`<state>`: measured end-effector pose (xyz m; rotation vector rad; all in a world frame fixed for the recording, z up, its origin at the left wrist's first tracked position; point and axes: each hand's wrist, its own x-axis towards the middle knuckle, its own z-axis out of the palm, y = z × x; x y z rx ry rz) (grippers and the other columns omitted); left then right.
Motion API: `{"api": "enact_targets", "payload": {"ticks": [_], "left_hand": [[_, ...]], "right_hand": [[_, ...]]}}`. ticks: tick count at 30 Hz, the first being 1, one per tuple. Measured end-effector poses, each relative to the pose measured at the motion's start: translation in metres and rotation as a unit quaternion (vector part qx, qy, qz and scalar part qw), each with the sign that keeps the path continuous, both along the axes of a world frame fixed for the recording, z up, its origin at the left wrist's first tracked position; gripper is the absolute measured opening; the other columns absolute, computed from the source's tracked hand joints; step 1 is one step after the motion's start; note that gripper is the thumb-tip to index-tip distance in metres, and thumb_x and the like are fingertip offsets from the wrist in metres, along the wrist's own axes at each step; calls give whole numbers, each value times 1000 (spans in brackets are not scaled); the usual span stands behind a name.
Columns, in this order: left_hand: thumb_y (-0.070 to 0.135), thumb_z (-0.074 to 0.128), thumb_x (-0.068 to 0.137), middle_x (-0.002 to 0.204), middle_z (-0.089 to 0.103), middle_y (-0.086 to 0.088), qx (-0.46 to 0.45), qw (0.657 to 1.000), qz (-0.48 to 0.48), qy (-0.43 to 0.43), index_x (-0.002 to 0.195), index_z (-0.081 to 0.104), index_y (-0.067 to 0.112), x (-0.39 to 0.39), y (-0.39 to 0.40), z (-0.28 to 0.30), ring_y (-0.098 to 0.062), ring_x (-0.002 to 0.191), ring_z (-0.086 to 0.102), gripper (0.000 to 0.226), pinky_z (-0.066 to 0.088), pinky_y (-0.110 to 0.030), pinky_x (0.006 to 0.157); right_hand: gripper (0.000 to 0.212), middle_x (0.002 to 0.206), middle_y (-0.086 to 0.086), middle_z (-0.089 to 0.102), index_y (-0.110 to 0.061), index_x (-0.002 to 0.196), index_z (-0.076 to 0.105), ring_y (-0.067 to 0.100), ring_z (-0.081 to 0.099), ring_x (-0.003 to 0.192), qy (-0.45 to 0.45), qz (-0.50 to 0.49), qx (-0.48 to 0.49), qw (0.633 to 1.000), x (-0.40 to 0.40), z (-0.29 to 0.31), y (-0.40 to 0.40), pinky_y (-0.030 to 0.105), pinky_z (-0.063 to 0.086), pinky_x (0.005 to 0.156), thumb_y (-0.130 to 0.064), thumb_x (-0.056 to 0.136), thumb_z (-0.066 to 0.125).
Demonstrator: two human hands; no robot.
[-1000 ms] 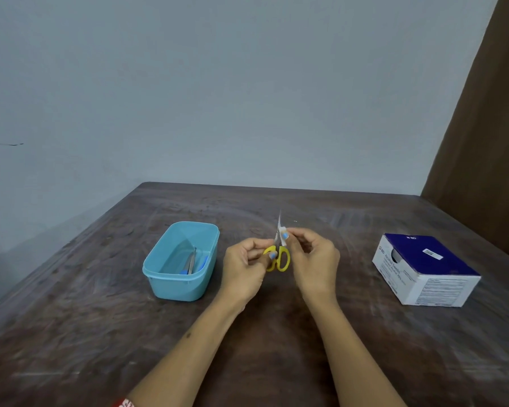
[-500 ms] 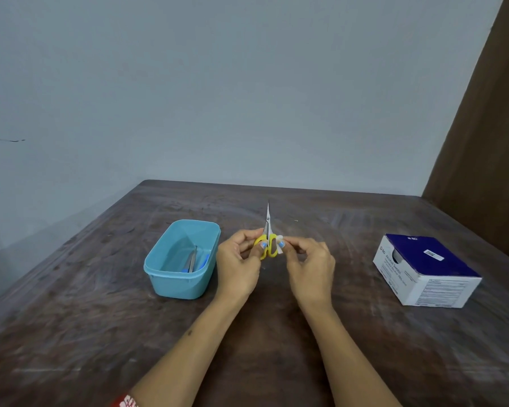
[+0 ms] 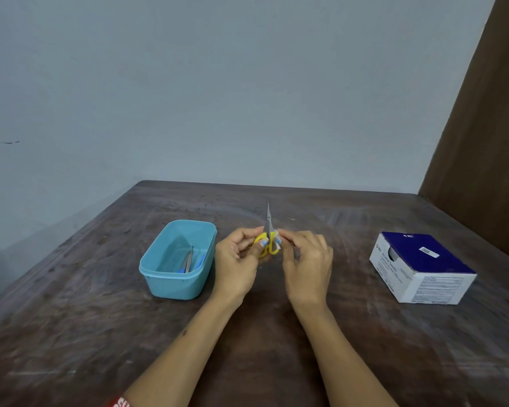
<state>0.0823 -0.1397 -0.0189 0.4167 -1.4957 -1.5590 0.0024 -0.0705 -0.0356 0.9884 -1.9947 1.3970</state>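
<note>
Small scissors (image 3: 268, 227) with yellow handles and thin steel blades stand upright above the middle of the dark wooden table (image 3: 100, 333), blades closed and pointing away from me. My left hand (image 3: 237, 259) grips the yellow handle loops from the left. My right hand (image 3: 304, 262) pinches a small white wipe (image 3: 277, 244) against the right side of the handles. Part of the handles is hidden by my fingers.
A light blue plastic tub (image 3: 177, 279) stands left of my hands and holds a steel tool with a blue part. A blue and white cardboard box (image 3: 420, 267) lies at the right. A brown panel (image 3: 488, 142) rises behind the table's right corner.
The scissors have turned upright and shifted slightly left. My right hand's wipe has moved from the blades down to the yellow handles. Tub and box are unmoved.
</note>
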Motion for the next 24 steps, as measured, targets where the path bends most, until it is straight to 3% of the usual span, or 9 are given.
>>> {"api": "enact_targets", "payload": {"ticks": [3, 5, 8, 10, 13, 16, 19, 22, 24], "left_hand": [[-8, 58, 84, 73, 74, 9, 4, 1000, -10, 16, 87, 64, 15, 1, 2, 1, -8, 75, 71, 24, 58, -22, 63], [-9, 57, 84, 74, 74, 8, 9, 999, -4, 31, 88, 64, 13, 2, 1, 3, -9, 77, 71, 24, 58, -23, 66], [-9, 57, 84, 74, 74, 9, 18, 999, 4, 40, 89, 64, 13, 2, -2, 3, -9, 78, 71, 24, 59, -24, 68], [-7, 58, 84, 76, 74, 9, 14, 999, 6, 33, 90, 64, 14, 2, -2, 2, -10, 80, 71, 23, 59, -26, 69], [-5, 60, 83, 81, 74, 8, -2, 1000, 9, 18, 91, 66, 17, 1, 0, 2, -13, 84, 71, 24, 59, -29, 72], [-7, 59, 84, 78, 74, 9, 20, 1000, 8, 23, 92, 66, 14, 0, -3, 2, -11, 82, 71, 24, 59, -27, 72], [-5, 61, 83, 81, 74, 5, 23, 1000, 10, 4, 100, 67, 8, 1, -7, 1, -11, 80, 71, 23, 59, -28, 72], [-4, 61, 84, 96, 72, -8, 20, 1000, 4, -16, 111, 64, 6, 0, -6, 0, -17, 86, 70, 30, 59, -29, 74], [-5, 56, 87, 98, 71, -8, 20, 999, -12, -22, 117, 61, 4, -1, -6, 0, -14, 85, 70, 32, 59, -28, 75]], "right_hand": [[15, 82, -4, 68, -22, 94, 73, 17, 58, 77, -7, -7, 1, 1000, 0, 1, -2, 33, 42, 71, -16, 84, 64], [15, 84, -4, 71, -21, 95, 73, 16, 61, 77, -85, 36, 6, 996, 2, 1, -2, 37, 49, 72, -14, 85, 66], [16, 86, -5, 74, -19, 98, 74, 3, 62, 73, -200, 92, 2, 975, 5, 4, -2, 20, 51, 70, -14, 85, 67], [16, 85, -6, 73, -19, 98, 74, 2, 61, 72, -204, 85, -26, 975, 7, 5, -1, 11, 46, 65, -13, 85, 67], [16, 85, -8, 70, -19, 98, 74, 8, 62, 76, -182, 54, -67, 980, 8, 8, 0, 19, 48, 68, -14, 85, 67], [14, 83, -7, 72, -19, 96, 75, 2, 63, 73, -204, 75, -32, 976, 9, 8, -1, 16, 50, 67, -15, 85, 67], [12, 82, -6, 74, -21, 94, 75, 7, 66, 74, -221, 64, 8, 973, 9, 6, -2, 34, 55, 76, -19, 84, 68], [10, 79, -5, 72, -23, 89, 74, 18, 65, 77, -159, -4, 3, 987, 10, 5, -2, 43, 52, 77, -17, 82, 68], [14, 80, -4, 70, -21, 88, 73, 20, 63, 77, -92, -32, -31, 995, 11, 7, -1, 41, 50, 75, -11, 80, 69]]}}
